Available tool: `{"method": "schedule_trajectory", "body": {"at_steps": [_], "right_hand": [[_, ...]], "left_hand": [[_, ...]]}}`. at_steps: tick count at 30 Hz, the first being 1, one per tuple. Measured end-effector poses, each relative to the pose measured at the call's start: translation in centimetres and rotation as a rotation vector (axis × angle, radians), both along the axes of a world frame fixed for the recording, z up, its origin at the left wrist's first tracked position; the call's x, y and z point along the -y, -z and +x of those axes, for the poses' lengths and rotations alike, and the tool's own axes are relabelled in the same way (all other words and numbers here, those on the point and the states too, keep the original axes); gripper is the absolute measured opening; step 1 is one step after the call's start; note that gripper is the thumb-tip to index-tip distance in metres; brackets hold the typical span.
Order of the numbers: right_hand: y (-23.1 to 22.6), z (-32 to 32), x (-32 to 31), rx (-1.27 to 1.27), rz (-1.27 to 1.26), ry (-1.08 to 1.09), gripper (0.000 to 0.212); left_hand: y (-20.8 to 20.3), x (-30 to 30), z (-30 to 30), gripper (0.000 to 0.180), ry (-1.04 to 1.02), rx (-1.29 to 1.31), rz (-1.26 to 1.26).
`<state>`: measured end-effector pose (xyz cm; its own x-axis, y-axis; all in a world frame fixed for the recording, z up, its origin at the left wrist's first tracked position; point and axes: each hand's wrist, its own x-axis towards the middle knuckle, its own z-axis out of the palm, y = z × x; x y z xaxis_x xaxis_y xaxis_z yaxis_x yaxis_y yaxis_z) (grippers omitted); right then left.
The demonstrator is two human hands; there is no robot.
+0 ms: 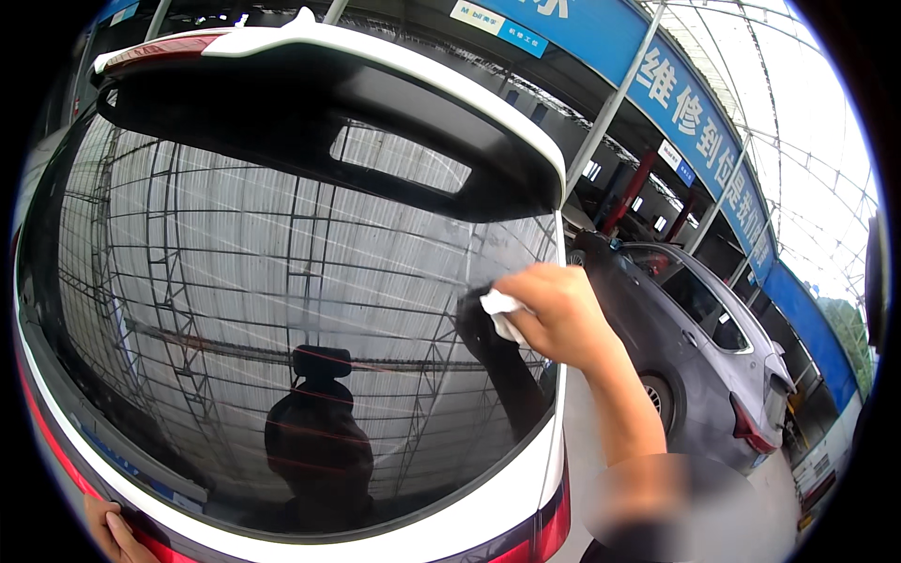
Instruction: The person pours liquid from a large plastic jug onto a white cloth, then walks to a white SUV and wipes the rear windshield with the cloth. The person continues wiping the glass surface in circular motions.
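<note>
A white crumpled cloth (503, 313) is pinched in my right hand (558, 314), its fingers closed around it. The cloth is up against the right part of a white car's dark rear window (225, 310), near the glass edge. My arm's reflection shows in the glass just beside it. At the lower left, my left hand (114, 533) rests on the car's red tail light strip (66, 460), below the window. Its thumb and fingers lie against the body, and the picture's rim cuts off part of that hand.
Over the glass juts the car's rear spoiler (310, 84). A rear wiper (141, 469) lies along the window's lower left edge. To the right stands a grey car (699, 347). Behind are a blue sign band (694, 122), metal posts and a red lift column (631, 192).
</note>
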<state>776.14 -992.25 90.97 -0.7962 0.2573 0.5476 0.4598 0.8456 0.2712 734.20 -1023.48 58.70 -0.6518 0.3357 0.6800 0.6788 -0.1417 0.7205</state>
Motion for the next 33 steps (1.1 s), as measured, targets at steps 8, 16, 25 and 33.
{"method": "schedule_trajectory", "body": {"at_steps": [8, 16, 25, 33], "right_hand": [[1.3, 0.8, -1.5, -0.103, -0.051, -0.149, 0.015], [-2.8, 0.9, -3.5, -0.001, -0.032, 0.222, 0.017], [0.6, 0.4, -0.4, -0.018, -0.022, 0.105, 0.01], [-0.6, 0.9, -1.4, 0.023, 0.033, 0.165, 0.015]], "left_hand": [[0.4, -0.7, 0.3, 0.017, -0.031, -0.021, 0.0], [2.0, -0.3, -0.9, 0.018, -0.064, 0.019, 0.016], [-6.2, -1.4, 3.5, 0.026, 0.038, -0.097, 0.079], [-7.2, -1.3, 3.5, 0.024, -0.022, -0.216, 0.049]]}}
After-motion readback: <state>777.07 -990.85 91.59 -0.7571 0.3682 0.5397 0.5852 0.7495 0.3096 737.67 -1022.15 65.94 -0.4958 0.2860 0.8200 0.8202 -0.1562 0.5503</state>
